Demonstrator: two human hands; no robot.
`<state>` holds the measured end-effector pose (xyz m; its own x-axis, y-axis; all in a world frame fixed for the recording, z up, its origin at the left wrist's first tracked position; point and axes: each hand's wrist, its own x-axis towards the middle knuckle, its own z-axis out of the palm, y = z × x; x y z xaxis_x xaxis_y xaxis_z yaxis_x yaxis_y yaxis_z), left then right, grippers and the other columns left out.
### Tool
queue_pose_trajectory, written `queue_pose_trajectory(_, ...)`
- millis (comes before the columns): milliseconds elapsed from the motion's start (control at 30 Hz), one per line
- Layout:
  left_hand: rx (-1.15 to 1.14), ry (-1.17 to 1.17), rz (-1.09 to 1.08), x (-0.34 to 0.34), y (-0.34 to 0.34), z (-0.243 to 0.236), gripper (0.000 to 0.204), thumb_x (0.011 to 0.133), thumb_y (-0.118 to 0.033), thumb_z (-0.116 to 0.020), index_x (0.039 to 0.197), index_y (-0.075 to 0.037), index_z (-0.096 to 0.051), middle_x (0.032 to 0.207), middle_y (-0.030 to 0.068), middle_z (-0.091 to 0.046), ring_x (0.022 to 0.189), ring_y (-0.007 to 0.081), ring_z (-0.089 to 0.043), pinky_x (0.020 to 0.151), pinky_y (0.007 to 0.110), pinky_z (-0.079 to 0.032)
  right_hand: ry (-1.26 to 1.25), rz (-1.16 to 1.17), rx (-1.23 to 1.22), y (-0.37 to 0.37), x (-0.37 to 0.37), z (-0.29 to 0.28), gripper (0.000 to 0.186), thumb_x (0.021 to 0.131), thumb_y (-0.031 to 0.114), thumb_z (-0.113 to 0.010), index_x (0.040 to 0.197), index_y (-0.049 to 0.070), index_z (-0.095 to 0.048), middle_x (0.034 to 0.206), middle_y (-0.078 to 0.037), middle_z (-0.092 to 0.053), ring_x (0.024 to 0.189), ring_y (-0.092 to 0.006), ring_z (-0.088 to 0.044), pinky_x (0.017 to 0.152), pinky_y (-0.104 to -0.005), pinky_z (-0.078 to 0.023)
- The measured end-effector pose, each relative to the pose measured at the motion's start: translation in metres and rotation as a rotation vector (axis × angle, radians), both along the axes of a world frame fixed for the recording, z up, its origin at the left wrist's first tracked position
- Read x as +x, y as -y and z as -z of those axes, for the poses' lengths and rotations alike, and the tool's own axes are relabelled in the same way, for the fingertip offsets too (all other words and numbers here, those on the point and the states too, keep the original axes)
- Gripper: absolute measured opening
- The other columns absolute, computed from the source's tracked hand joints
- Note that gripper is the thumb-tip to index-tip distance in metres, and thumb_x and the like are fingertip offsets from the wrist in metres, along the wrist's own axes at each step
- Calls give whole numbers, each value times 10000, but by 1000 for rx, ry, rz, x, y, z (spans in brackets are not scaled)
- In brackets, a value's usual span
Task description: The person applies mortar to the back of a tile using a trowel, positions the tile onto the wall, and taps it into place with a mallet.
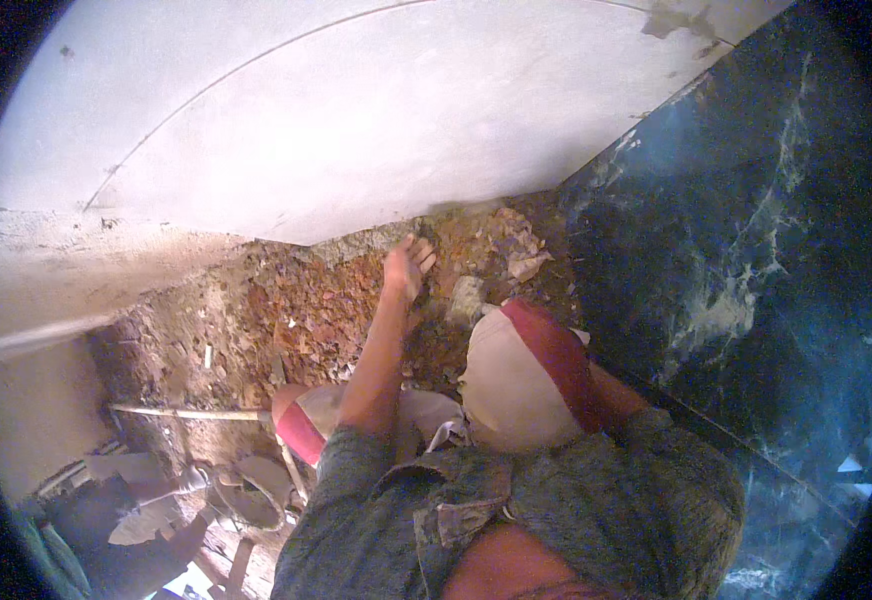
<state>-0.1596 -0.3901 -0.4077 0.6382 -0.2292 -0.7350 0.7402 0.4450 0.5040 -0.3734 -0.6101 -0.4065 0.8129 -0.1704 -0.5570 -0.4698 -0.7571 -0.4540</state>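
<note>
My left hand (409,264) reaches forward to the base of the white wall panel (356,150). Its fingers are stretched out and a little apart, with nothing visible in them. They are close to a rough grey strip (361,243) along the panel's lower edge; contact is hard to judge. Below spreads reddish-brown rubble and soil (326,300). My right forearm (616,393) passes behind my raised knee, in pale shorts with a red band (526,380), which hides my right hand. A pale stone chunk (466,300) lies just ahead of that knee.
On the right rises a dark blue marbled wall (756,250) with white veins, meeting the panel at a corner. Broken lumps (524,255) lie near that corner. To my left are a long thin stick (191,412), a round pan-like container (251,490) and piled dark material (121,510).
</note>
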Motion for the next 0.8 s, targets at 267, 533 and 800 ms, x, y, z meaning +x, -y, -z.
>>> queue_pose_trajectory(267, 230, -37, 210, 3, -8, 40, 271, 882, -240, -558, 1090, -67, -583, 903, 50, -596, 762, 187, -584, 608, 326, -506, -65, -125, -27, 13, -7, -3, 306, 872, 303, -593, 1013, 33, -631, 917, -161, -644, 843, -282, -608, 780, -397, -474)
queue_pose_trajectory(533, 811, 216, 373, 41, -105, -68, 382, 929, -321, -431, 1052, -22, -634, 1104, 215, -616, 969, 315, -616, 818, 452, -479, -71, -286, -65, 24, 18, -8, 314, 867, 302, -602, 1036, 39, -630, 964, -167, -644, 897, -308, -602, 827, -405, -465)
queue_pose_trajectory(800, 1009, 749, -151, -4, -168, -234, 414, 825, -340, -614, 1068, -5, -642, 1046, 180, -657, 1016, 294, -608, 892, 388, -457, 293, -469, 71, 15, 148, -73, 325, 861, 302, -610, 1059, 45, -629, 1011, -174, -643, 950, -334, -596, 874, -413, -455)
